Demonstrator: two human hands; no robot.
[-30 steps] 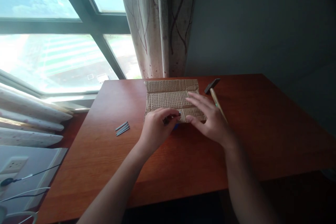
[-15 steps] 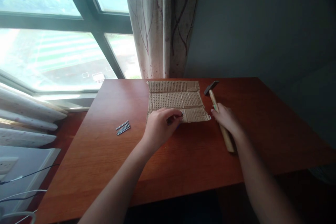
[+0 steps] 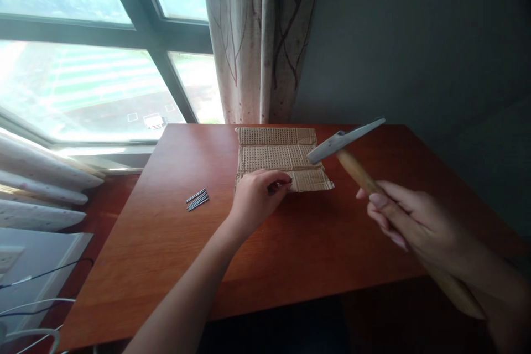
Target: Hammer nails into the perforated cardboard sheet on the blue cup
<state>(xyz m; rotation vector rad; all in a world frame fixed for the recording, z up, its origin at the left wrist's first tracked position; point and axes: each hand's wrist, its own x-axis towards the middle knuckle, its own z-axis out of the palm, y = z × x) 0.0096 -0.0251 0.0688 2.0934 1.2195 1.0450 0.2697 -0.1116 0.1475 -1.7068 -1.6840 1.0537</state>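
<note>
Raised above the right side of the table, a hammer (image 3: 359, 171) has its metal head up and tilted toward the cardboard. My right hand (image 3: 409, 213) is closed around its wooden handle. My left hand (image 3: 259, 193) rests at the near edge of the cardboard sheet (image 3: 269, 157), thumb and forefinger pinched together. Between those fingertips a small dark end of a nail (image 3: 291, 181) shows; the rest of it is hidden by the fingers. Several loose nails (image 3: 198, 199) lie side by side on the table, left of my left hand.
The reddish-brown wooden table (image 3: 166, 260) reaches back to a curtain (image 3: 244, 38) and a grey wall (image 3: 394, 38). A bright window (image 3: 83, 83) is at the left. Cables (image 3: 41, 301) and a wall socket (image 3: 9, 260) are at lower left.
My right hand has lifted the hammer off the table and brought it up and nearer to me. My left hand keeps its pinch at the cardboard's near edge.
</note>
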